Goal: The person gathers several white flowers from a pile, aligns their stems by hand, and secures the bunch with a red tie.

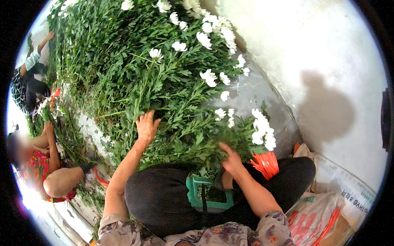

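Note:
A big heap of cut white chrysanthemums (pixel 123 61) with long leafy green stems lies in front of me. My left hand (pixel 147 128) reaches onto the stems near the middle, fingers stretched out and thumb apart, touching the leaves. Closer to my lap, my right hand (pixel 233 160) is at the near edge of a bunch whose white blooms (pixel 262 130) point right. Its index finger extends against the leaves; the other fingers are partly hidden and slightly blurred. A cluster of orange-red ties (pixel 266 165) rests on my right thigh.
Between my legs is a green plastic frame (pixel 198 197), perhaps a stool. Plastic bags (pixel 314 213) and more orange-red ties (pixel 330 224) lie at the lower right, by a pale wall (pixel 328 53). Two people sit at the left; one has a hand (pixel 48 128) on flowers.

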{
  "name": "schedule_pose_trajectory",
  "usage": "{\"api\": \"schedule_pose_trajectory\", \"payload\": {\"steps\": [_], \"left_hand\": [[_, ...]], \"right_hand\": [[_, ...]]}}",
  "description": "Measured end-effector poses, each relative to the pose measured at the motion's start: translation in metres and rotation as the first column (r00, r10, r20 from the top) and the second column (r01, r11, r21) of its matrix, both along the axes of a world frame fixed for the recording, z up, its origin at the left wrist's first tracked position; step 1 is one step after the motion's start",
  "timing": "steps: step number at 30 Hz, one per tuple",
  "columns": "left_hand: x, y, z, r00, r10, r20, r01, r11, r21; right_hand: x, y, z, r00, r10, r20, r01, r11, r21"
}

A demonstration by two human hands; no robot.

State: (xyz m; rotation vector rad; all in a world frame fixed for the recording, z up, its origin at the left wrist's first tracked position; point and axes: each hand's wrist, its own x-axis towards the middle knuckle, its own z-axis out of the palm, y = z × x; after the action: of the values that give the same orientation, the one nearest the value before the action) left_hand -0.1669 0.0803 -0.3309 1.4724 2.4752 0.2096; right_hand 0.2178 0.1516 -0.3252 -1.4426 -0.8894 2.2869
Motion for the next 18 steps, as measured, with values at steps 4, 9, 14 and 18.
{"api": "schedule_pose_trajectory", "payload": {"steps": [4, 9, 14, 18], "left_hand": [[-0.042, 0.005, 0.024, 0.986, -0.076, -0.148, 0.087, 0.994, 0.068], [-0.082, 0.003, 0.046, 0.992, -0.082, -0.099, 0.099, 0.98, 0.175], [0.006, 0.02, 0.043, 0.947, -0.242, 0.212, 0.218, 0.967, 0.128], [0.052, 0.0, -0.024, 0.956, -0.282, 0.085, 0.294, 0.93, -0.222]], "right_hand": [[0.026, -0.011, -0.025, 0.996, 0.086, 0.021, -0.087, 0.996, 0.024], [0.029, -0.012, -0.041, 0.998, 0.003, -0.068, -0.003, 1.0, -0.001], [0.026, -0.008, -0.027, 0.999, 0.013, -0.037, -0.014, 1.0, -0.025], [-0.008, 0.015, 0.009, 0.869, -0.482, 0.113, 0.412, 0.575, -0.707]]}}
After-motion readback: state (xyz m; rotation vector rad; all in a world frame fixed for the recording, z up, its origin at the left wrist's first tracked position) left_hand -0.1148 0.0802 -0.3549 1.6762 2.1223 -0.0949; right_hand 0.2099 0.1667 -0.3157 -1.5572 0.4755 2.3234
